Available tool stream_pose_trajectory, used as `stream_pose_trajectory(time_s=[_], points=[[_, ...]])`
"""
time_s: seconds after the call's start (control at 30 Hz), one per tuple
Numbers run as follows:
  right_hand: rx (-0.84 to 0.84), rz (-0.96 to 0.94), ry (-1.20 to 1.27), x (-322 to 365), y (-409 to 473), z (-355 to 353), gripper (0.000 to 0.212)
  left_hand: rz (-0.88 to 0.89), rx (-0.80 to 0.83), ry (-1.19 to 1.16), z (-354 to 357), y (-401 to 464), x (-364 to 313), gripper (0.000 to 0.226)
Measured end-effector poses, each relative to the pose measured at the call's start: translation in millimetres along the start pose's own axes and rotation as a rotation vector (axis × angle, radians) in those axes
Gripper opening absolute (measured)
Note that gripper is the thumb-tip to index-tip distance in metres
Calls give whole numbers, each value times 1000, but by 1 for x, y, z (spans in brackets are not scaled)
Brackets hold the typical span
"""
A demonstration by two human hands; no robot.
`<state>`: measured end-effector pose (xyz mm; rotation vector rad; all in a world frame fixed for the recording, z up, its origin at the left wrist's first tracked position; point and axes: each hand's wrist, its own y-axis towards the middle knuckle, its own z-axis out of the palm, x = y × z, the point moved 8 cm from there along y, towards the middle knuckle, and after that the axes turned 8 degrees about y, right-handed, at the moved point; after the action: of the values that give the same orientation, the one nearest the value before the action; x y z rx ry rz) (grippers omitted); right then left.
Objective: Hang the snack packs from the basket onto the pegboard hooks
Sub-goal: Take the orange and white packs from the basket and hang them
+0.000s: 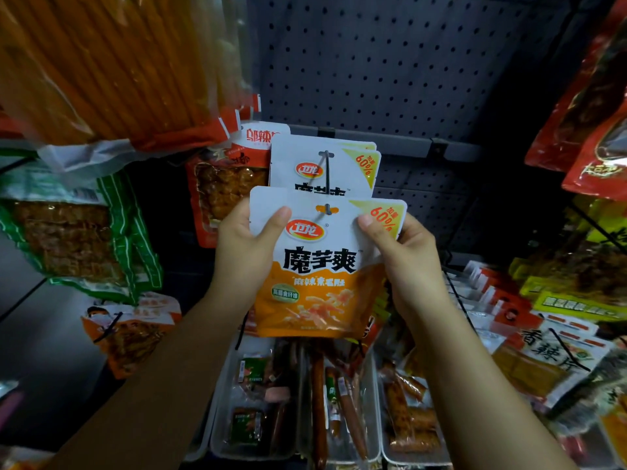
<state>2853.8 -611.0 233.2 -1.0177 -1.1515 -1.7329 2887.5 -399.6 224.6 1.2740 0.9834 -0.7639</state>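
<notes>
A white and orange snack pack is held up in front of the grey pegboard. My left hand grips its upper left corner, thumb on the front. My right hand pinches its upper right corner. The tip of a metal hook pokes through the pack's hang hole. Two like packs hang further back on the same hook. No basket is in view.
Big bags of orange sticks hang at upper left, green-edged and other snack bags at left, red and yellow packs at right. Clear bins of sausages sit below the hands.
</notes>
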Motion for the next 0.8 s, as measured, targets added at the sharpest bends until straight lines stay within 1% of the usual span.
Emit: stream_pose_trajectory(time_s=[0.07, 0.3, 0.4, 0.6, 0.8], points=[[-11, 20, -47, -8, 5, -8, 5, 23, 2, 32, 4, 9, 2, 15], [-94, 35, -243, -19, 48, -14, 5, 50, 44, 152, 12, 59, 11, 20], [-131, 43, -283, -24, 67, -13, 4, 55, 34, 208, 16, 78, 14, 20], [-182, 54, -387, -31, 99, -13, 10, 79, 13, 353, 26, 105, 16, 23], [-248, 42, -478, -35, 120, -13, 18, 61, -35, 424, 32, 118, 20, 16]])
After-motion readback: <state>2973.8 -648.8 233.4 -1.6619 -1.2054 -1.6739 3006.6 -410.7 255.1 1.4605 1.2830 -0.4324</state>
